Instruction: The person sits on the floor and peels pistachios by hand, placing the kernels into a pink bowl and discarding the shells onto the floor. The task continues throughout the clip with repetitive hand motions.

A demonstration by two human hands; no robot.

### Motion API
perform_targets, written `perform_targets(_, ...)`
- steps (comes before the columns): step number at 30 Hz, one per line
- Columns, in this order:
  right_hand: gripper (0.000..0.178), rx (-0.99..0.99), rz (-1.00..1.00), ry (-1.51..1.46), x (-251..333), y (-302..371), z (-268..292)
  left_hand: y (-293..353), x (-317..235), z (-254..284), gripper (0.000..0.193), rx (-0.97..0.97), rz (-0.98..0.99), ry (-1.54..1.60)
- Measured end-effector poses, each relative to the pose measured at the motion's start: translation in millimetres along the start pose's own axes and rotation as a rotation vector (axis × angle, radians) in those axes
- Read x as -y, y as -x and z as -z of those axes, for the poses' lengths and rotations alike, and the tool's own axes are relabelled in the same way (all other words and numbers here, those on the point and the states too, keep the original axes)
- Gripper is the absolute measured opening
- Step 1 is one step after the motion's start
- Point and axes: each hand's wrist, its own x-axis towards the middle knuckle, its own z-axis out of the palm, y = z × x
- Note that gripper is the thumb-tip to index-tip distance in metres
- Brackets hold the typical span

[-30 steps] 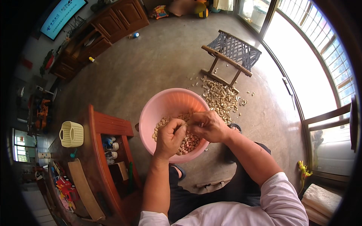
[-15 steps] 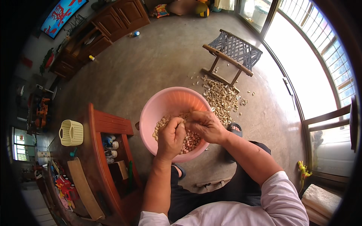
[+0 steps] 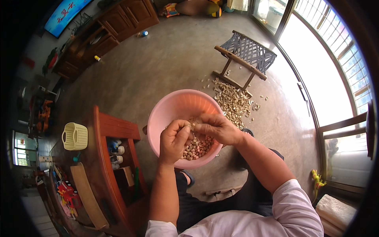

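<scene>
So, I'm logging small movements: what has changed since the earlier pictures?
The left hand has shifted slightly left over the round pink basin; the rectangular television screen shows a different image. No pickup or release shows. Unchanged: it meets the right hand; the pale shell pile lies by the grey woven wooden stool.

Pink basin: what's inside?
A heap of peanuts, some pale, others pinkish, shows low in the pink basin. The left hand and right hand cover part of the heap; the basin's bottom under the peanuts can't be seen.
</scene>
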Motion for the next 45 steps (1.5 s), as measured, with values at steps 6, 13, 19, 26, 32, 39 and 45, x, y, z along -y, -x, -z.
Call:
perform_targets(6, 0.018, 0.071, 0.326, 0.54, 6, -4, 11, -7, 3, 20, 0.009, 0.132, 0.034, -0.048)
perform_targets(13, 0.019, 0.044, 0.433, 1.104, 10, -2, 10, -18, 16, 20, 0.015, 0.189, -0.284, -0.592)
perform_targets(19, 0.016, 0.044, 0.315, 0.987, 20, 1, 13, -19, 17, 19, 0.015, 0.168, -0.358, -0.615)
perform_targets(26, 0.014, -0.016, 0.269, 0.727, 14, 6, 19, -20, 23, 7, 0.012, 0.137, -0.232, -0.325)
perform_targets(32, 0.018, -0.34, 0.048, 0.834, 26, 16, 32, -17, 18, -8, 0.023, 0.053, 0.055, 0.005)
perform_targets(39, 0.035, -0.622, 0.093, 1.073, 21, 11, 46, -20, 17, -12, 0.033, -0.063, 0.145, 0.278)
perform_targets(45, 0.025, -0.169, 0.385, 0.9, 2, 7, 0, -20, 21, -14, 0.034, -0.074, 0.139, 0.169)
